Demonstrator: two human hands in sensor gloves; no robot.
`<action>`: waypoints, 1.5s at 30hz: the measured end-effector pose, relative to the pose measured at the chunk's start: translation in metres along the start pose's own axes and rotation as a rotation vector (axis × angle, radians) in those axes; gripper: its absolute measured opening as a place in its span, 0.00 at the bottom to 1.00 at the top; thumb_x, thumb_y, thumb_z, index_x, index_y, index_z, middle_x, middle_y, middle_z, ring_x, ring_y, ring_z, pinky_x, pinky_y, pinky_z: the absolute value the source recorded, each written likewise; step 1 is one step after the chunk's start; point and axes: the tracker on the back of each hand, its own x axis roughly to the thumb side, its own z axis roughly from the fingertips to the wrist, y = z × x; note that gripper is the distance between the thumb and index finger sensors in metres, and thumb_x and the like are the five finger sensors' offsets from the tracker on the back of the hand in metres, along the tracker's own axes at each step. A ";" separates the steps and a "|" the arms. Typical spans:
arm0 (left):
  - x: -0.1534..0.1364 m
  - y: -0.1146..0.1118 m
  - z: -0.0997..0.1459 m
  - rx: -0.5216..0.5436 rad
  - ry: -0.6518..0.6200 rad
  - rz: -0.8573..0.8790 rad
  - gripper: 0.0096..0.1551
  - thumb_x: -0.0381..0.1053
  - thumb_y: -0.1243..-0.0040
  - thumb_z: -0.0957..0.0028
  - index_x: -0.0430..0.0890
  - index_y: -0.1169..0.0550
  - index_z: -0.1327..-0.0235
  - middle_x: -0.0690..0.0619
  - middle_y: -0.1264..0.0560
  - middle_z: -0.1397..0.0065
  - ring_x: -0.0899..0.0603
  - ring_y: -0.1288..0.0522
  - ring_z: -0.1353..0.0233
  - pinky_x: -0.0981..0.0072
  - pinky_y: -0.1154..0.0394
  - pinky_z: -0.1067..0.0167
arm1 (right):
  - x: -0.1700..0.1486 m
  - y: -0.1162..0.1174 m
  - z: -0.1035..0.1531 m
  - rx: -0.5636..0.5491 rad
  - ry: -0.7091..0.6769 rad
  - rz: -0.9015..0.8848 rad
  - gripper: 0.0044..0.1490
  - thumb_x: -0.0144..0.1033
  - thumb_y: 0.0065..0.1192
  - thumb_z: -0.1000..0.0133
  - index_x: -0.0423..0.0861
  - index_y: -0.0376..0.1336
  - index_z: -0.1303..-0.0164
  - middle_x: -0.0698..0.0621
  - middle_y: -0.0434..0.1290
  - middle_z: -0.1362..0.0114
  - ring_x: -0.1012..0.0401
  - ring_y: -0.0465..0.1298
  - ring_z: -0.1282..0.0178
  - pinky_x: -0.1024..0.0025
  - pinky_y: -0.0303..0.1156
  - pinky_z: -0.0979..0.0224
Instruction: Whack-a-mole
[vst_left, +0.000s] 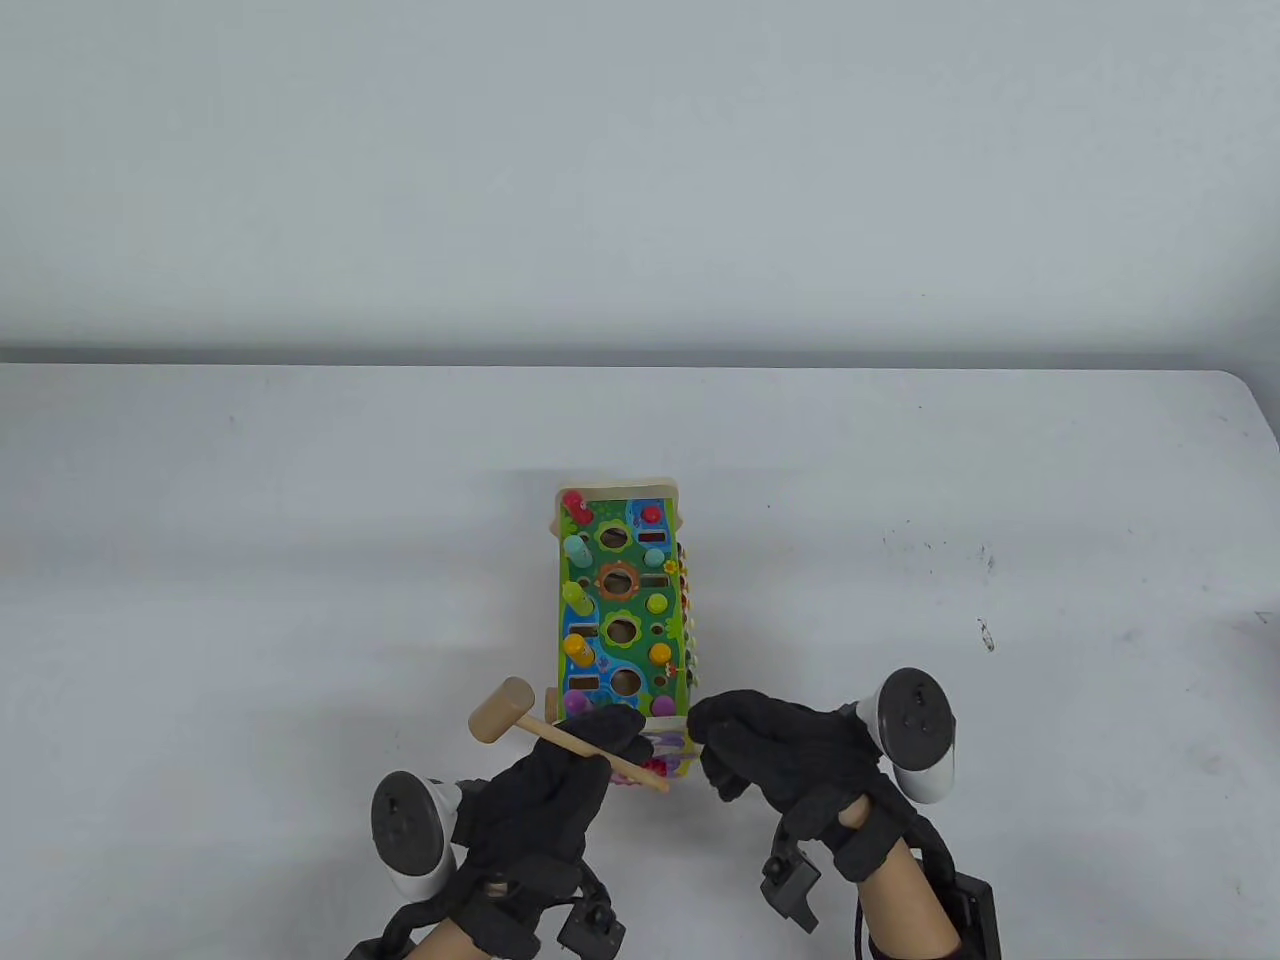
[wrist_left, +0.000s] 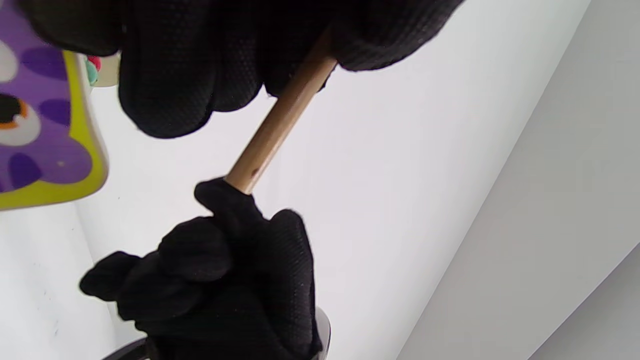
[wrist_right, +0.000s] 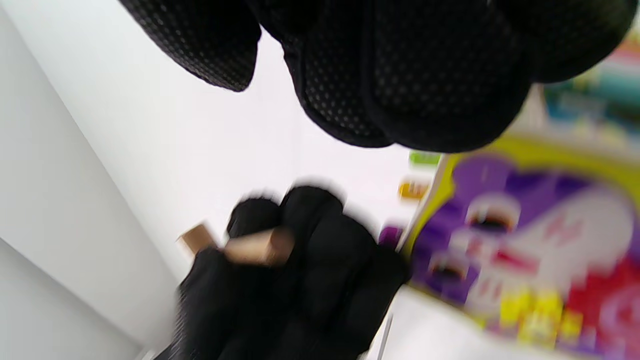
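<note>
At lower centre of the table view, your left hand (vst_left: 560, 790) holds the wooden mallet (vst_left: 560, 730) in a closed grip around its handle, head pointing to the upper left. Just above and right of that grip lies the whack-a-mole toy (vst_left: 622, 610), its long axis running up the frame. Your right hand (vst_left: 780, 750), fingers curled, touches the toy's near end on the white tabletop (vst_left: 1000, 500).

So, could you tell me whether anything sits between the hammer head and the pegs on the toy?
Nothing visible does. The left hand grips the hammer, whose head hangs just left of the toy, open space between.
</note>
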 end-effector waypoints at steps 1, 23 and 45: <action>0.001 0.002 0.000 0.003 -0.006 -0.015 0.28 0.48 0.50 0.41 0.35 0.29 0.34 0.25 0.27 0.33 0.23 0.21 0.42 0.23 0.35 0.41 | 0.000 -0.004 0.001 -0.030 -0.005 0.034 0.32 0.40 0.54 0.37 0.26 0.66 0.40 0.37 0.77 0.52 0.46 0.79 0.63 0.38 0.67 0.46; 0.005 0.081 -0.006 -0.123 0.184 -0.570 0.30 0.47 0.50 0.42 0.29 0.27 0.34 0.33 0.19 0.50 0.29 0.18 0.57 0.25 0.33 0.42 | -0.045 -0.047 0.016 -0.161 0.279 1.044 0.50 0.52 0.52 0.36 0.30 0.45 0.17 0.25 0.39 0.17 0.24 0.38 0.21 0.22 0.38 0.33; 0.008 0.089 -0.008 -0.268 0.249 -0.801 0.29 0.43 0.44 0.42 0.29 0.24 0.32 0.31 0.19 0.47 0.27 0.18 0.54 0.23 0.35 0.40 | -0.040 -0.046 0.017 -0.204 0.266 0.973 0.48 0.50 0.51 0.35 0.28 0.47 0.18 0.24 0.40 0.18 0.24 0.39 0.22 0.23 0.39 0.34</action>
